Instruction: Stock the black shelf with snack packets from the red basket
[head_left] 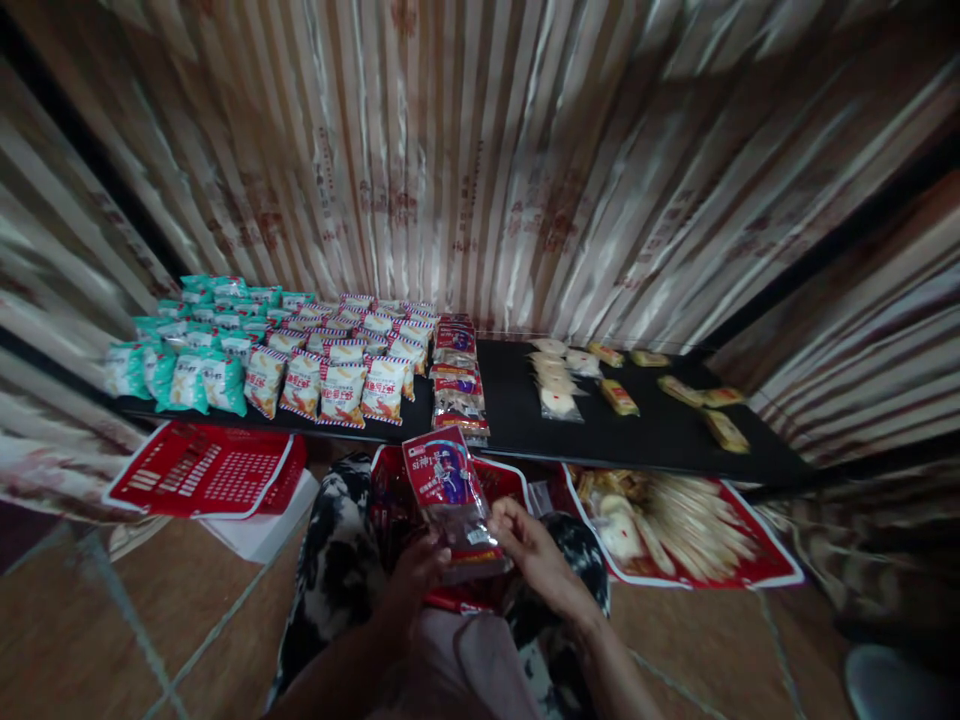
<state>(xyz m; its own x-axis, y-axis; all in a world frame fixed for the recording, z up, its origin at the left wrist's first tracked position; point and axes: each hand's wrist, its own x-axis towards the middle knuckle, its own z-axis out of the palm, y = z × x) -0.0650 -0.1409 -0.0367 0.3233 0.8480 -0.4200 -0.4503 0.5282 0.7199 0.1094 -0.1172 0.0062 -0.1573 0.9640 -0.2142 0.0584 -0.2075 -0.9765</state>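
Between my hands, above my lap, is a dark red snack packet point(450, 480) with a blue picture and a clear lower window. My left hand point(420, 572) grips its lower left edge. On the lower right edge, my right hand point(525, 540) pinches the packet with thumb and fingers. Behind it, a red bag point(517, 482) with a white rim stands open between my knees; its contents are mostly hidden. Similar red packets point(459, 400) lie in an overlapping column on the black shelf point(510, 410), just beyond my hands.
Left on the shelf stand rows of teal bags point(193, 380) and white-and-orange snack bags point(343, 390). To the right lie white round packets point(556, 385) and several yellow packets point(619, 397). A red bag with long pale packets point(690, 525) sits on the floor; another red bag point(210, 470) lies left.
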